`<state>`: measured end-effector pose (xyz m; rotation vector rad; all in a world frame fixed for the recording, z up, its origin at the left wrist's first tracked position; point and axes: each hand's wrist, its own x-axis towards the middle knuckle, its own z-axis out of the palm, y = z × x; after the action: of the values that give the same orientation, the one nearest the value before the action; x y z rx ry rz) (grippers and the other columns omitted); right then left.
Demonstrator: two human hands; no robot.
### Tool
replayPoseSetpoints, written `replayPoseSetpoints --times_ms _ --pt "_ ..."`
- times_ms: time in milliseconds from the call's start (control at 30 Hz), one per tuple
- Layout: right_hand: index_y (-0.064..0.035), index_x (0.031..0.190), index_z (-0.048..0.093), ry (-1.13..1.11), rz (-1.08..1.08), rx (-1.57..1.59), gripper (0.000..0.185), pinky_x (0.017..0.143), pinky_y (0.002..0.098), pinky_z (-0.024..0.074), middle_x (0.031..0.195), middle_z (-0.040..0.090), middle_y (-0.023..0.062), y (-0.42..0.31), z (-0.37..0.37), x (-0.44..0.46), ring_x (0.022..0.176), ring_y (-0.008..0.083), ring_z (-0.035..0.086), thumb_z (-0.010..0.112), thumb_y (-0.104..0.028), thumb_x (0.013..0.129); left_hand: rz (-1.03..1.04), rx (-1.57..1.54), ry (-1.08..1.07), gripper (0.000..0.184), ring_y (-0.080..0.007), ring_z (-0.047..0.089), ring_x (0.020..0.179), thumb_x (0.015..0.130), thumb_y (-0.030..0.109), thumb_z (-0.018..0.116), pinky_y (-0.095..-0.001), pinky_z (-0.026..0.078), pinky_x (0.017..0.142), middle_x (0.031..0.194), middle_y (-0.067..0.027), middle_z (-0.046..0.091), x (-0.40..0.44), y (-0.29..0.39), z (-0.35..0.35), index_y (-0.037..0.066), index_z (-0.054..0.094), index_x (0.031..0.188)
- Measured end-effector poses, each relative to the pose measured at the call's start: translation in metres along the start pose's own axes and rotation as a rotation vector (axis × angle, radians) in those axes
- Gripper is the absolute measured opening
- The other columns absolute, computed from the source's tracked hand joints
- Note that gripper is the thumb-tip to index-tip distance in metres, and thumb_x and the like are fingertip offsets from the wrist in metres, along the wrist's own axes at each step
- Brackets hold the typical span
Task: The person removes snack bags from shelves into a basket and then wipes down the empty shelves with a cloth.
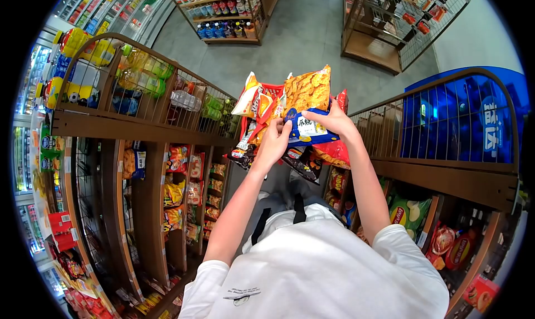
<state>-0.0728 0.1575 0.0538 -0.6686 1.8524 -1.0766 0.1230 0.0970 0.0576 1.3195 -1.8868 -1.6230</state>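
A blue and yellow snack bag (307, 93) with a picture of golden crisps is in front of me, tilted over a red shopping basket (273, 87). My right hand (336, 122) grips the bag's right side, thumb across its blue front. At the lower left edge, my left hand (272, 145) pinches it between thumb and fingers. Other snack packs fill the basket: a white and orange bag (249, 99) on the left, a black bag (304, 164) below, and a red bag (332, 154) on the right. The held bag hides much of the basket.
Brown shelves (100, 130) with wire rails and snack packs flank me on the left, and a similar shelf (446, 177) stands on the right. A blue display box (462, 118) sits atop the right shelf. Ahead, a drinks rack (229, 40) stands on the grey floor (298, 40).
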Motion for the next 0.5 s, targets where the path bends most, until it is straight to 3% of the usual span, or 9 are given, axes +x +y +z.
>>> replayPoseSetpoints --times_ms 167,267,300,333,467,500 --pt "0.0052 0.139 0.033 -0.066 0.028 0.101 0.094 0.092 0.0333 0.0496 0.121 0.060 0.0161 -0.019 -0.006 -0.012 0.108 0.0206 0.061 0.085 -0.032 0.071 -0.025 -0.032 -0.008 0.055 -0.0251 0.064 0.092 0.096 0.038 0.054 -0.0345 0.049 0.082 0.105 -0.0211 0.064 -0.003 -0.005 -0.001 -0.008 0.046 0.126" --pt "0.0105 0.146 0.013 -0.030 0.107 0.187 0.111 0.091 0.0337 0.0497 0.126 0.055 0.0228 -0.034 -0.012 -0.025 0.111 0.0257 0.059 0.082 -0.038 0.074 -0.025 -0.058 -0.013 0.056 -0.0243 0.064 0.091 0.096 0.038 0.054 -0.0344 0.049 0.082 0.105 -0.0203 0.065 -0.003 -0.016 -0.003 -0.008 0.045 0.127" --pt "0.0105 0.146 0.013 -0.033 0.106 0.186 0.111 0.091 0.0337 0.0497 0.126 0.055 0.0228 -0.035 -0.013 -0.025 0.111 0.0257 0.059 0.082 -0.038 0.074 -0.017 -0.054 -0.018 0.056 -0.0238 0.064 0.091 0.096 0.038 0.054 -0.0342 0.049 0.082 0.104 -0.0198 0.065 -0.005 -0.014 -0.004 -0.008 0.045 0.128" --pt "0.0108 0.146 0.011 -0.036 0.146 0.161 0.113 0.091 0.0357 0.0501 0.127 0.055 0.0236 -0.035 -0.015 -0.025 0.111 0.0259 0.059 0.081 -0.040 0.074 -0.030 -0.031 -0.027 0.051 -0.0164 0.062 0.090 0.096 0.034 0.056 -0.0289 0.051 0.074 0.109 -0.0161 0.063 -0.008 -0.010 -0.007 -0.005 0.047 0.127" --pt "0.0070 0.148 0.006 -0.023 0.215 0.074 0.120 0.088 0.0445 0.0517 0.131 0.052 0.0252 -0.029 -0.014 -0.023 0.116 0.0300 0.057 0.079 -0.050 0.072 0.000 0.024 -0.012 0.051 -0.0169 0.062 0.091 0.096 0.034 0.056 -0.0287 0.052 0.074 0.109 -0.0163 0.063 -0.007 -0.014 -0.008 -0.005 0.047 0.127" --pt "0.0049 0.149 0.005 -0.019 0.200 0.044 0.122 0.087 0.0462 0.0524 0.132 0.051 0.0258 -0.028 -0.013 -0.024 0.118 0.0323 0.056 0.080 -0.052 0.071 -0.005 -0.017 -0.018 0.053 -0.0204 0.063 0.091 0.096 0.035 0.056 -0.0315 0.051 0.077 0.109 -0.0187 0.063 -0.008 -0.013 -0.008 -0.007 0.047 0.127"
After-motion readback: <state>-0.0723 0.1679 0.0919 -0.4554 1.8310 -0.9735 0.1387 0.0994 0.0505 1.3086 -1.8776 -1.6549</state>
